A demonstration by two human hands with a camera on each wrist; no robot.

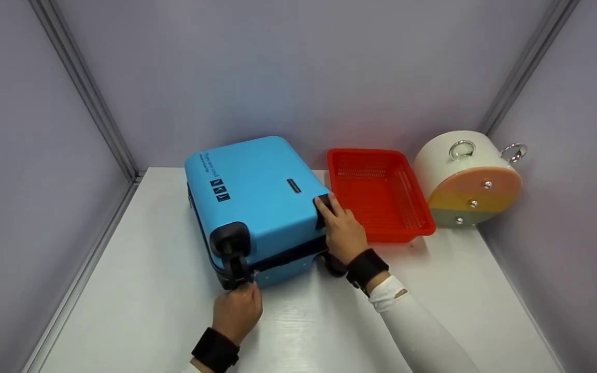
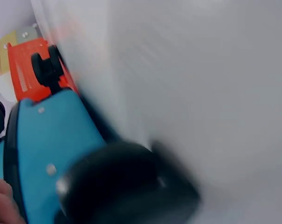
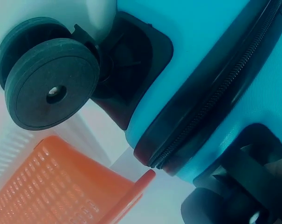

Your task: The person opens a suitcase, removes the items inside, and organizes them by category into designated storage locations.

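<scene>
A bright blue hard-shell suitcase (image 1: 257, 197) lies flat on the white table (image 1: 143, 311), its black wheels toward me. My left hand (image 1: 239, 308) curls its fingers round the near-left wheel (image 1: 232, 259). In the left wrist view that wheel (image 2: 127, 186) is a dark blur, with one fingertip (image 2: 0, 200) at the lower left. My right hand (image 1: 342, 230) grips the near-right corner, fingers laid over the wheel housing (image 1: 323, 207). The right wrist view shows a double wheel (image 3: 47, 81), the blue shell (image 3: 196, 42) and its black zipper (image 3: 215, 102), but no hand.
An empty red mesh basket (image 1: 379, 194) stands just right of the suitcase, almost touching it, and its rim (image 3: 61, 186) shows in the right wrist view. A white round container (image 1: 467, 176) with metal rings lies at the back right. Grey walls close in three sides.
</scene>
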